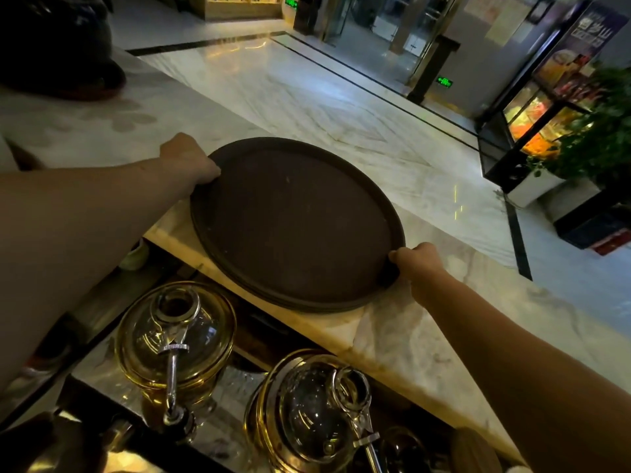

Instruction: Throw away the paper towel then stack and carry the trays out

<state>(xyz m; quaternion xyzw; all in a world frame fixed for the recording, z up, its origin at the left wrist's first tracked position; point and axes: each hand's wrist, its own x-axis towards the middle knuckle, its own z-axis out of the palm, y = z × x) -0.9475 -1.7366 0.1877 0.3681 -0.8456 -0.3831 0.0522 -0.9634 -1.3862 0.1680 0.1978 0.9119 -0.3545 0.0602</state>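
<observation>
Stacked trays held at both rims, ready to be carried out.

The left hand (pixel 189 158) and right hand (pixel 418 259) each had a grip closed on the rim of the trays (pixel 293 223), which lay between them on the table (pixel 403 339). No paper towel showed; next, by my judgement, a level lift.

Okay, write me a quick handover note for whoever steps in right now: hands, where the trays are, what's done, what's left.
Left hand: gripping the far-left rim of the tray stack.
Right hand: gripping the near-right rim.
Trays: brown round ones, already stacked, resting on the marble counter above the glass dispensers.
Done: stacking. No paper towel in view, so probably binned already.
Left: lift the stack and carry it out.
</observation>
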